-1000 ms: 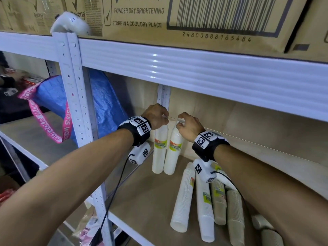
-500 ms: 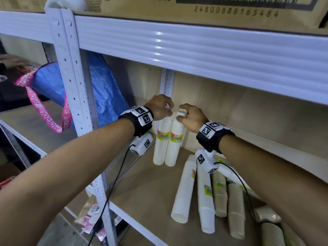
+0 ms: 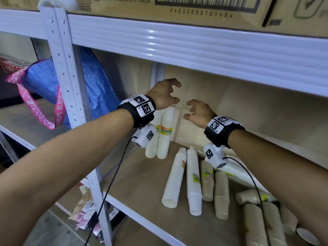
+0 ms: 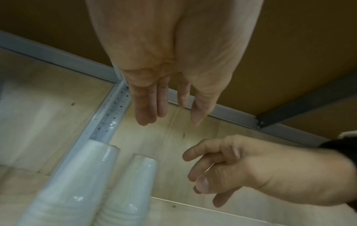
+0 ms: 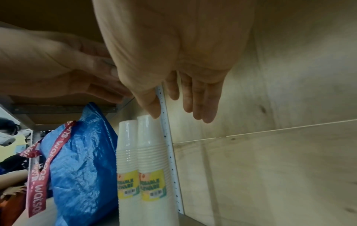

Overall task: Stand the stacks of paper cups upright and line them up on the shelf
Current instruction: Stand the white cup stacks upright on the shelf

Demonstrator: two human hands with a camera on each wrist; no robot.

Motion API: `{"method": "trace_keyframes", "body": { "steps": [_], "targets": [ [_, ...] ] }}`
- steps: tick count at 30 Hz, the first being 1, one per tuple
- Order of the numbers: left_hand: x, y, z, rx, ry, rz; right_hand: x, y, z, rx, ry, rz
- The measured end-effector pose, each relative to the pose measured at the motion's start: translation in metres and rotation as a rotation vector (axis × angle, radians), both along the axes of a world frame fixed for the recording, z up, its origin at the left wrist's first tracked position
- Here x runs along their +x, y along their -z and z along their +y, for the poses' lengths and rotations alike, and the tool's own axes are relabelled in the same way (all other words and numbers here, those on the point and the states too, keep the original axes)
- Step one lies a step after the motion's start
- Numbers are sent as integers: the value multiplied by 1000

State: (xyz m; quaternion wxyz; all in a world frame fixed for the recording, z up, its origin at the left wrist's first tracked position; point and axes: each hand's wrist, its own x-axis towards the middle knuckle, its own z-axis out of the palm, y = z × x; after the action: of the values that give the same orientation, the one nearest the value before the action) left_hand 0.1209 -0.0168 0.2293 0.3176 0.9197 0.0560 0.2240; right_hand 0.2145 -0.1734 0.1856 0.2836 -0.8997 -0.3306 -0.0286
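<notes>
Starting at the left, a blue bag point(image 3: 95, 89) leans beside the white post point(image 3: 157, 73) at the back corner of the shelf point(image 3: 142, 176). Just right of it two white cup stacks point(image 3: 162, 135) stand upright, touching each other, in clear wrap with yellow labels. Your left hand point(image 3: 164, 94) hovers above their tops with fingers spread and holds nothing; your right hand point(image 3: 198, 112), just to the right, is also loose, fingers apart and empty.

Further right, the other stacks lie flat on the shelf: two white ones point(image 3: 184, 180), then brown ones point(image 3: 221, 192), with more brown stacks point(image 3: 266, 219) at the far right.

Expect these to be very light and top-heavy once upright, so they will likely tip at a nudge. The wrap looks slick, and thin paper walls probably crush under a hard squeeze. Take each lying stack around its middle with a gentle whole-hand grip, steadying the narrow end as you set the wide end down.
</notes>
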Motion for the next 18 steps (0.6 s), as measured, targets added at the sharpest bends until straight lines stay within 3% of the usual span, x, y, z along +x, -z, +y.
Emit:
{"method": "trace_keyframes", "body": {
  "steps": [7, 18],
  "targets": [
    [0, 20, -53, 72, 112, 68, 3, 22, -49, -115, 102, 66],
    [12, 137, -71, 6, 204, 408, 18, 87, -113, -348, 172, 164]
  ]
}}
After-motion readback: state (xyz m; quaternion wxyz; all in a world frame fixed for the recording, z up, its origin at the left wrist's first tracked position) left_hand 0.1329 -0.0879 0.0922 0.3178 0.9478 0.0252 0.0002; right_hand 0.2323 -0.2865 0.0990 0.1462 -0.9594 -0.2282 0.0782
